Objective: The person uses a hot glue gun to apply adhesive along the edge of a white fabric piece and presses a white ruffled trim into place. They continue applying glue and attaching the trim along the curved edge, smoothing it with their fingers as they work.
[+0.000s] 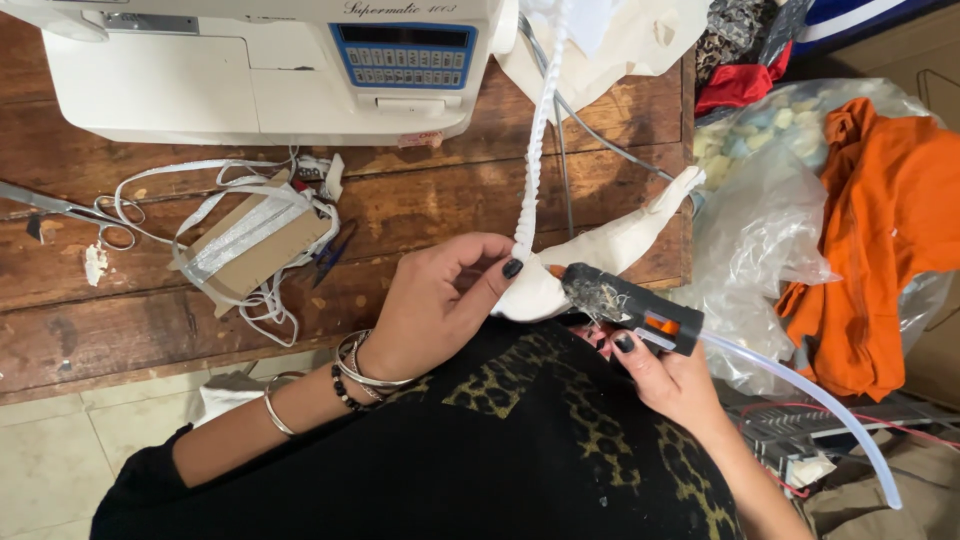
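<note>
My left hand (440, 300) pinches a white twisted cord (535, 150) against a white stuffed fabric piece (610, 250) that lies over the table's front edge. My right hand (670, 375) grips a black hot glue gun (625, 300) with an orange trigger. Its nozzle points left and touches the fabric just beside my left fingertips. A clear glue stick (820, 400) trails from the gun's back toward the lower right. The cord runs up past the sewing machine.
A white sewing machine (260, 70) stands at the back of the wooden table (120, 300). Scissors (70, 212) and a cardboard card wound with white ribbon (250, 245) lie at left. At right are a clear plastic bag (770, 220) and orange cloth (880, 230).
</note>
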